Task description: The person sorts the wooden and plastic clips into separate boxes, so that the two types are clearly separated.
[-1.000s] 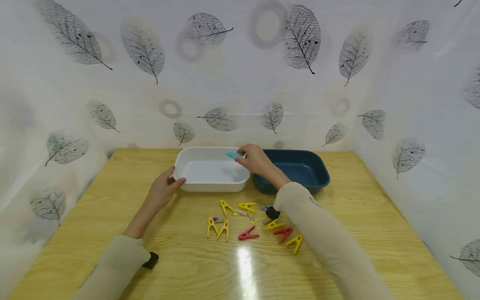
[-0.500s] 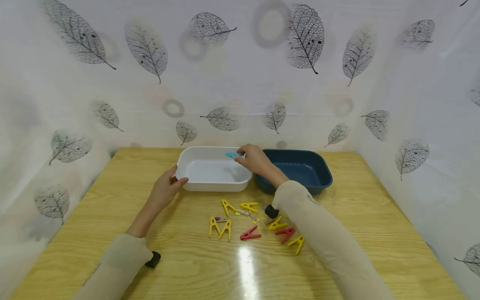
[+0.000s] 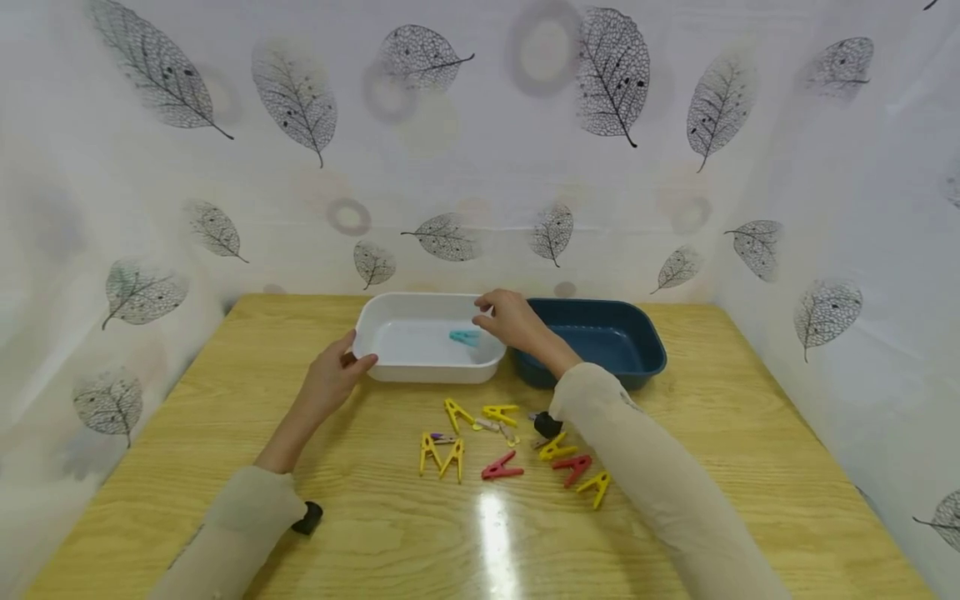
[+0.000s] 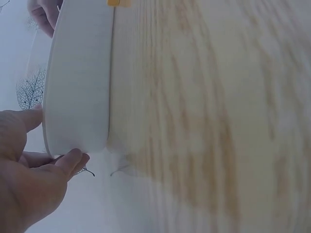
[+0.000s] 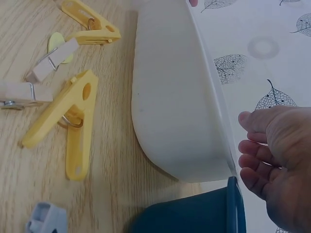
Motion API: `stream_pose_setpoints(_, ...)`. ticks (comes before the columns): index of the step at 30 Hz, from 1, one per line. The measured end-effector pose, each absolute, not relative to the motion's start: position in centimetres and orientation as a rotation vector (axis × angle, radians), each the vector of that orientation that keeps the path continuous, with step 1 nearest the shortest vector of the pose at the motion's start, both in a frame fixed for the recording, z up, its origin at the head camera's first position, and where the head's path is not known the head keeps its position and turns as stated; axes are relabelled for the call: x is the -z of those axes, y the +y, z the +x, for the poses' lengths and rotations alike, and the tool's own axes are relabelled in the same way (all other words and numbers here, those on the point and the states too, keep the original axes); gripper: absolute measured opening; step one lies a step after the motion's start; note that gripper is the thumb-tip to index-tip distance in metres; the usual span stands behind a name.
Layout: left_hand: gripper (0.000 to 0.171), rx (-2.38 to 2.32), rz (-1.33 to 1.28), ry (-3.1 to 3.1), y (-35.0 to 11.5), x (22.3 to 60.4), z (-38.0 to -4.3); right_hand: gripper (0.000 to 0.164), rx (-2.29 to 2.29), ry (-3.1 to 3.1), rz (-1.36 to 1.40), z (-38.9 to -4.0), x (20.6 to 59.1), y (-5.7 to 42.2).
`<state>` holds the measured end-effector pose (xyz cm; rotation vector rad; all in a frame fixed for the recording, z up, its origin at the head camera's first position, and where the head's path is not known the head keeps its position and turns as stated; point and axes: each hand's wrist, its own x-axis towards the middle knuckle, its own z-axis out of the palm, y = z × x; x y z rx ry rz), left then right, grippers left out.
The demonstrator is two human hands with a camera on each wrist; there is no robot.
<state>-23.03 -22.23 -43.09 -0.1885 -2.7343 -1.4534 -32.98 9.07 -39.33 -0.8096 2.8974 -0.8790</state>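
A white plastic basin [image 3: 405,374] stands on the wooden table, and my left hand [image 3: 330,379] holds its left end. In the left wrist view, thumb and fingers [image 4: 70,162] sit around the basin's corner. Inside the basin, toward its right end, is a light-blue clothespin [image 3: 463,337]. My right hand [image 3: 513,319] hovers over the basin's right rim with loosely bent fingers and nothing between them. Below the hands are yellow clothespins [image 3: 455,458], red clothespins [image 3: 501,467] and small wooden clothespins [image 5: 52,59].
A dark blue basin [image 3: 645,367] stands right beside the white one, partly behind my right forearm. A grey clothespin [image 5: 46,221] lies near its front. A leaf-print cloth [image 3: 480,167] hangs behind and at both sides of the table.
My right hand has let go of the light-blue clothespin, which has dropped from the fingertips into the white basin. The left hand keeps its hold on the basin.
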Motion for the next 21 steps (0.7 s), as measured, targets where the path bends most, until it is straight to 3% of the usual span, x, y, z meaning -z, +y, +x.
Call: stream_pose_setpoints(21,0.070,1.430,-0.157,-2.752,-22.3,43.4,-23.1,0.034,1.000,2.898,-1.023,-27.7,37.3,13.7)
